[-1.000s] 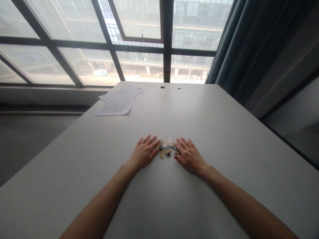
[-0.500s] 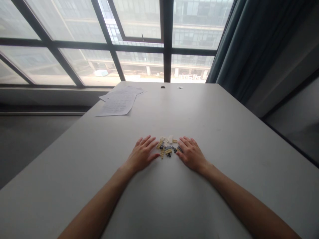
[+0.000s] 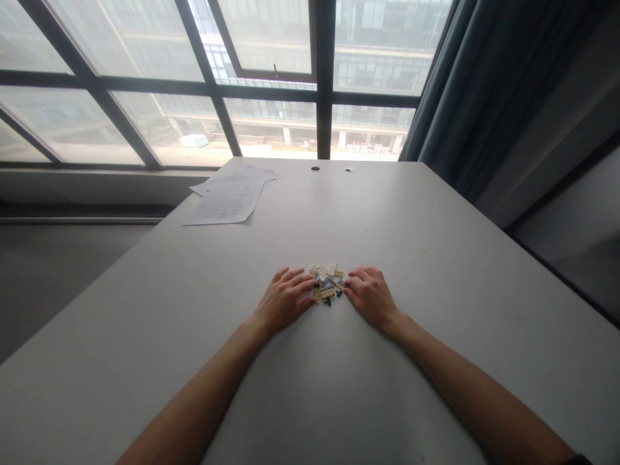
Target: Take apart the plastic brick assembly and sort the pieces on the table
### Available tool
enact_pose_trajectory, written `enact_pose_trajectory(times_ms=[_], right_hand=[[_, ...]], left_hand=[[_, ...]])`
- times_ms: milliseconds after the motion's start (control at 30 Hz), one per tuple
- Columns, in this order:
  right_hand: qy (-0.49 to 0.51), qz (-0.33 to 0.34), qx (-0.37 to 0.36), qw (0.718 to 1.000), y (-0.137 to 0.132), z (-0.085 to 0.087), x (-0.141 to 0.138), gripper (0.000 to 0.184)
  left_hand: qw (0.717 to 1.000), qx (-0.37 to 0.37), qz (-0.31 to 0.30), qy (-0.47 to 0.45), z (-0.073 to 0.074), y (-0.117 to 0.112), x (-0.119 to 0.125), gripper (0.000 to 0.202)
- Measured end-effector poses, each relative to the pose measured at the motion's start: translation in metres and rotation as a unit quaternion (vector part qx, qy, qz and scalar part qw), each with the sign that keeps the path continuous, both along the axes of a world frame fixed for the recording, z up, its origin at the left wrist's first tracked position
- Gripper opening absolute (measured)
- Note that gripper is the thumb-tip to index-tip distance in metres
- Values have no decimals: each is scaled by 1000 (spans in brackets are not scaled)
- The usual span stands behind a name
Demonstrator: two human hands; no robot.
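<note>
In the head view, a small loose cluster of toy building bricks in white, tan, grey and black plastic [image 3: 323,283] is lying between the two hands, on a broad, smooth white table [image 3: 320,387]. The left hand [image 3: 285,298] is resting palm down at the cluster's left edge, its fingers loosely bent and slightly parted, the tips reaching over the nearest pieces; it is gripping nothing that shows. The right hand [image 3: 372,294] is curving in from the other side, narrower, its fingers bunched near a grey-and-tan piece; whether it is pinching anything, one cannot tell.

Beyond the fingertips, white studded plastic plates [image 3: 321,272] are lying next to a smooth white plastic piece [image 3: 332,266]. Closer to the wearer, between the thumbs, a tan studded plastic brick [image 3: 328,294] is sitting just above a small black plastic piece [image 3: 328,301].

The inward-facing hands are probably serving as two low walls, bounding the pieces so they stay close together and within reach of both. Well beyond the left hand, printed white paper sheets [image 3: 225,200] are overlapping at the table's far left, apparently set aside so that they are not crowding the bricks.
</note>
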State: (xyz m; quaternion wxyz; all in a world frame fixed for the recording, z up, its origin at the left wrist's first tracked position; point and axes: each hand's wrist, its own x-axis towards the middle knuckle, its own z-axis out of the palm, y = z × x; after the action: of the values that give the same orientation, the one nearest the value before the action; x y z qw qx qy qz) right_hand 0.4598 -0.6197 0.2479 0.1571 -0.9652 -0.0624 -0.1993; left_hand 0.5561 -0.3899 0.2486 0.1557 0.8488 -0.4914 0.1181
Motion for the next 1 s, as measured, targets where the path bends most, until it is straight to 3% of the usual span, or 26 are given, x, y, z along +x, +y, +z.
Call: enact_pose_trajectory(times_ms=[233, 500, 633, 1000], right_hand=[[3, -5, 9, 1000, -2, -2, 0, 14], [24, 21, 44, 999, -7, 2, -29, 15], [26, 43, 72, 996, -8, 2, -47, 8], [31, 64, 69, 995, -4, 4, -64, 19]], left_hand=[[999, -17, 25, -31, 0, 2, 2, 27], [994, -74, 45, -72, 6, 17, 1, 17], [992, -83, 64, -70, 7, 28, -1, 20], [990, -90, 93, -63, 2, 43, -5, 24]])
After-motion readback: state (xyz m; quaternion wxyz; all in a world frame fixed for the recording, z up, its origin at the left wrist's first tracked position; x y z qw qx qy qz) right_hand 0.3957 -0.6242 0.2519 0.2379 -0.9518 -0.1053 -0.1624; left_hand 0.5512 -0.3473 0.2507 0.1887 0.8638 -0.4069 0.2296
